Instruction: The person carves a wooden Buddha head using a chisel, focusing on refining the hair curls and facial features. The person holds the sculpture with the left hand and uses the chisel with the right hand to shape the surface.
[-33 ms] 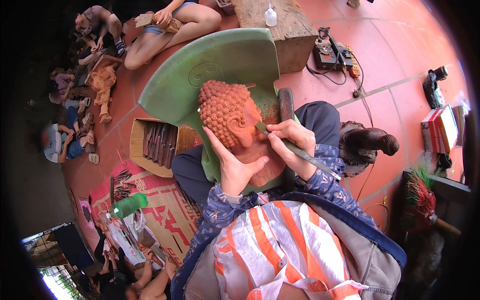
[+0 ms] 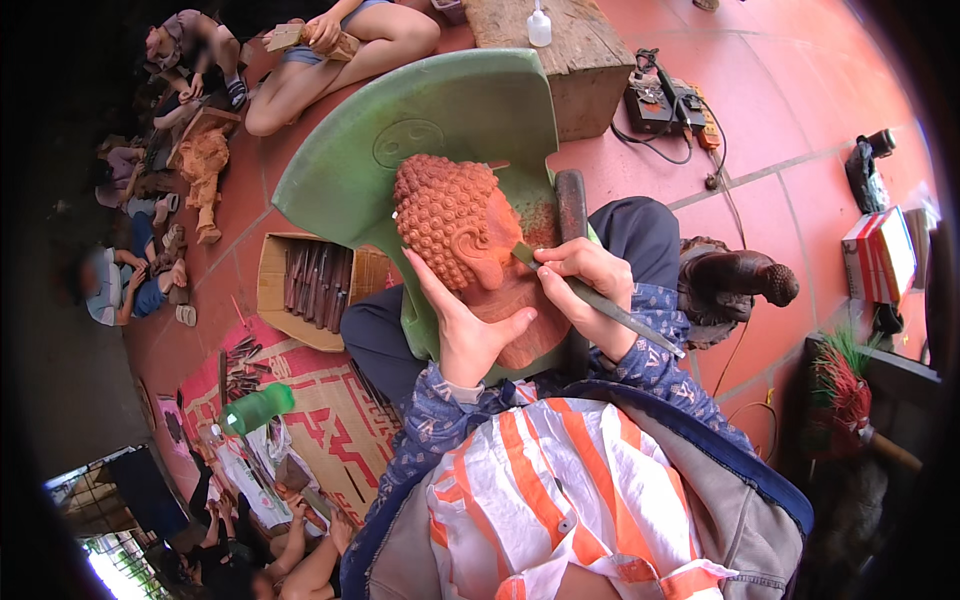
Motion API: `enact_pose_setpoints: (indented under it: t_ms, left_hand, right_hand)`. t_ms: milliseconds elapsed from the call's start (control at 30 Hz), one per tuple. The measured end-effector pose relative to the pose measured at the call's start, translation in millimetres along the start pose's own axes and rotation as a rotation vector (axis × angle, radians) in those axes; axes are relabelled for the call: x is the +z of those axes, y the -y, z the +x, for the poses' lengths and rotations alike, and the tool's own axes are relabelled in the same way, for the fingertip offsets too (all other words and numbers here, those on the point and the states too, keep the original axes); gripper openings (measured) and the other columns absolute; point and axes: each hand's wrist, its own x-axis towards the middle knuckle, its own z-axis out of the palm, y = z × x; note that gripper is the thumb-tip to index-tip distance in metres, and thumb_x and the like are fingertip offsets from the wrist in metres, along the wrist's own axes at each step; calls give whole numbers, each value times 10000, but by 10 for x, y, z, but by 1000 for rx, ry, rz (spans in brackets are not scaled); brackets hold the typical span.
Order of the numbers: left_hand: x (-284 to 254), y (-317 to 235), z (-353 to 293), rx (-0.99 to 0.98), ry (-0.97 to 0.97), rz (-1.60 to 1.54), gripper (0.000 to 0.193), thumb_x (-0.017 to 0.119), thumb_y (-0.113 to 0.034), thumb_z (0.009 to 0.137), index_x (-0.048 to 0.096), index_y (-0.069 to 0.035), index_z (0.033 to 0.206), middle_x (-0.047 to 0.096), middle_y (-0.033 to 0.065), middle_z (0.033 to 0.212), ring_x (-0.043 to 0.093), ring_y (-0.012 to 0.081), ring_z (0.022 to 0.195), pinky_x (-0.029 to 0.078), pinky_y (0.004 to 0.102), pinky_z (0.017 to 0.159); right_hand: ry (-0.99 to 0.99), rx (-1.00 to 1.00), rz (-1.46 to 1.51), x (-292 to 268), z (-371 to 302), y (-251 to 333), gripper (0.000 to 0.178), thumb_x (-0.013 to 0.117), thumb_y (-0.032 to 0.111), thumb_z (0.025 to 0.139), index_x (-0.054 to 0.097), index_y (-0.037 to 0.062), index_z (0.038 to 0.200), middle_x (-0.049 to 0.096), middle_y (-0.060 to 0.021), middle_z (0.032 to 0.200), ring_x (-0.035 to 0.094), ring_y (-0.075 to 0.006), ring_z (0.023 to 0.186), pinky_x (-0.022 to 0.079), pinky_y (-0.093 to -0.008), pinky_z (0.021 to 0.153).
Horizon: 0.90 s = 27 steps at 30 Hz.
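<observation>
A reddish carved wooden head [image 2: 445, 215] with knobbly curls and a long ear lies sideways in a green plastic chair shell [image 2: 330, 150] over my lap. My left hand [image 2: 465, 330] is spread along the neck and back of the head, thumb apart from the fingers, steadying it. In my right hand [image 2: 590, 285] is a flat metal file [image 2: 625, 318], gripped between thumb and fingers. Its greenish tip rests against the face, just beyond the ear. Reddish dust lies on the shell beside the face. The far side of the face is hidden.
A wooden block [image 2: 575, 70] bears a small white bottle [image 2: 539, 25]. A black power unit [image 2: 655, 108] with cables sits to its right. On my left stands a cardboard box [image 2: 275, 320] of tools, beyond a green bottle [image 2: 258, 408]. A dark carved bust [image 2: 730, 280] is at my right knee. Other people sit at left.
The view has shifted very slightly. Both hands, the file and the carved head keep nearly the same places relative to each other.
</observation>
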Motion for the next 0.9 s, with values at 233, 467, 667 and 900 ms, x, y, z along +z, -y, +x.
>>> enact_pose_setpoints:
  t_ms: [233,467,667,900]
  left_hand:
    - [-23,16,-41,-52,-9,-22,1503,955,-279,583,-159,48,1537,7,304,1612,68,390,1518,108,456,1239]
    - [-7,33,-24,-36,-17,-64,1508,953,-275,588,-176,34,1538,7,304,1610,70,383,1517,100,458,1238]
    - [-11,2,-9,-40,-11,-47,1516,957,-239,577,-185,24,1538,15,309,1606,89,383,1512,110,459,1237]
    - [-16,29,-14,-9,-13,-4,1511,955,-235,579,-181,21,1541,44,310,1601,112,383,1507,115,461,1235]
  right_hand:
    - [10,-34,9,74,267,37,66,725,2,806,668,-28,820,717,-145,897,712,-237,802,557,-318,675]
    - [25,-35,-150,-3,29,20,77,758,94,769,697,59,803,730,-62,847,703,-213,876,455,-370,897]
    - [-42,-26,-161,129,259,30,79,760,152,768,709,92,760,723,-25,814,692,-194,900,410,-423,952]
    - [-4,13,-263,-15,-62,11,67,764,134,724,706,100,725,728,10,794,675,-197,923,405,-417,949]
